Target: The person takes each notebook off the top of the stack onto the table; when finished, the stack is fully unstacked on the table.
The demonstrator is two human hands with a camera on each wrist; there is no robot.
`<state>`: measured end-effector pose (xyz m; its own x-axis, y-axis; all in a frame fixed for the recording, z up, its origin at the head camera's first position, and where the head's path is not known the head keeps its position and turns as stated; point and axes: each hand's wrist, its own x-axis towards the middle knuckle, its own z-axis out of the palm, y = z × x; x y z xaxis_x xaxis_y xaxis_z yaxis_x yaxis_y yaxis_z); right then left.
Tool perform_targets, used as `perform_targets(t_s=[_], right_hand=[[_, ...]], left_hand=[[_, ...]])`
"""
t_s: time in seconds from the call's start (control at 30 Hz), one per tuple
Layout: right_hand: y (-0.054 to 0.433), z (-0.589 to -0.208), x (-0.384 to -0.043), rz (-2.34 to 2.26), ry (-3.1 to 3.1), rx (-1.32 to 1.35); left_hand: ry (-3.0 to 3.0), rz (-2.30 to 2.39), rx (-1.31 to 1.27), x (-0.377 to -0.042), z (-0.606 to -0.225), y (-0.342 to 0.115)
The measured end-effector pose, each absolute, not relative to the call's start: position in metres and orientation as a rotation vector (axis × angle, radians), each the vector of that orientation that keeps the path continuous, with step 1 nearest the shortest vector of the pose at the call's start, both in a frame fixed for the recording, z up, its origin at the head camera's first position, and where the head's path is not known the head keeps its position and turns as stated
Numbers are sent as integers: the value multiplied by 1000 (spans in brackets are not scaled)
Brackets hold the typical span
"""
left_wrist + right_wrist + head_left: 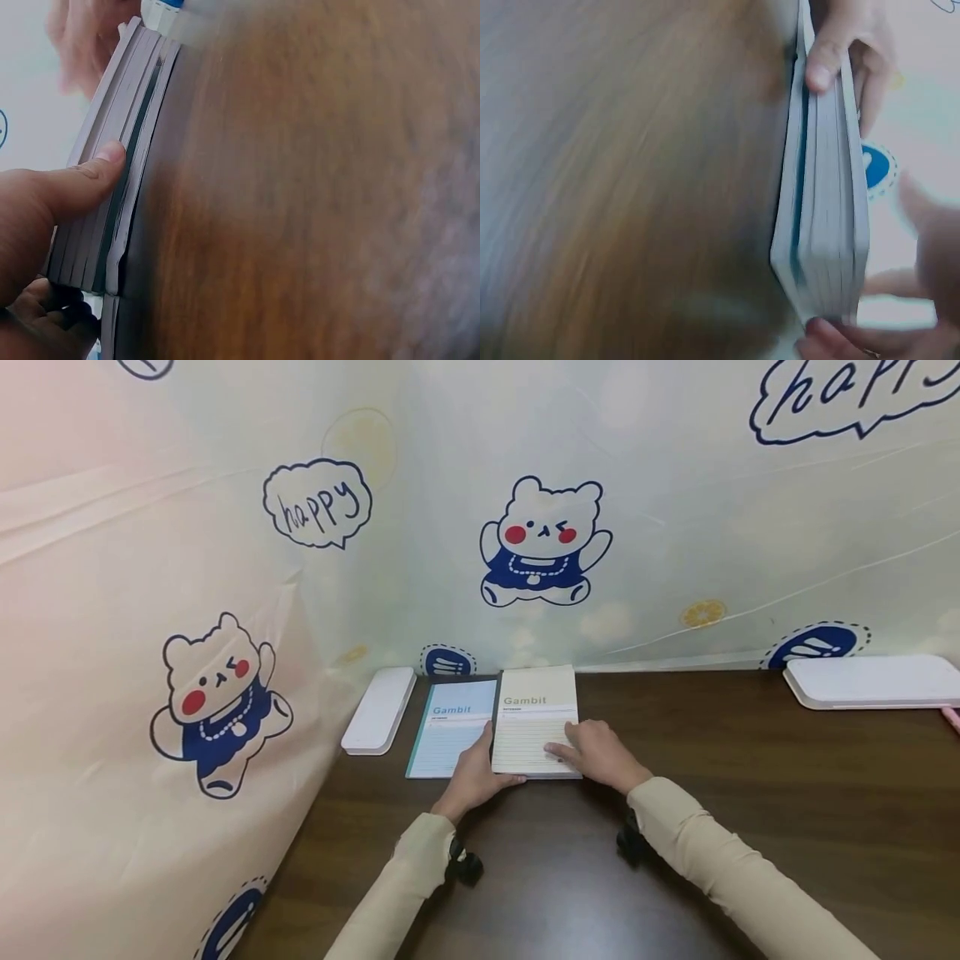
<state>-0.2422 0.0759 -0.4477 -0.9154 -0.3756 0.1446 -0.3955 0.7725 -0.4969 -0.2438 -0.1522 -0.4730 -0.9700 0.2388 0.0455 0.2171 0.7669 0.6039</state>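
Note:
A stack of several notebooks (534, 745) lies on the dark table, its top one cream with "Gambit" printed on it. My left hand (472, 775) grips the near left corner, fingers along the left side. In the left wrist view its thumb (90, 176) presses on the stacked edges. At the right side, my right hand (602, 755) holds the stack, some fingers over the cream cover; the right wrist view has its fingertips at the side of the layered edges (829, 187). Flat against the stack's left side lies a light blue Gambit notebook (450, 739), partly covered by my left hand.
Left of the notebooks is a white flat rounded case (379, 710). A similar white object (873, 682) sits at the back right, with a pink item (951, 719) by it at the frame edge. A printed cloth (420, 577) hangs behind and left of the brown table (712, 760).

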Motion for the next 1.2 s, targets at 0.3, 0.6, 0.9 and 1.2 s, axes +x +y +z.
perform_targets(t_s=[0.3, 0.6, 0.9, 1.2], right_hand=[[70, -438, -249, 1152, -2922, 137], [97, -433, -257, 1684, -2780, 10], [150, -408, -238, 1868, -2522, 42], [219, -394, -230, 1586, -2692, -84]], left_hand=[[2922, 1038, 404, -246, -473, -151], [2913, 1055, 439, -245, -475, -150], [2898, 1047, 380, -245, -475, -155], [2902, 1030, 333, -248, -478, -154]])
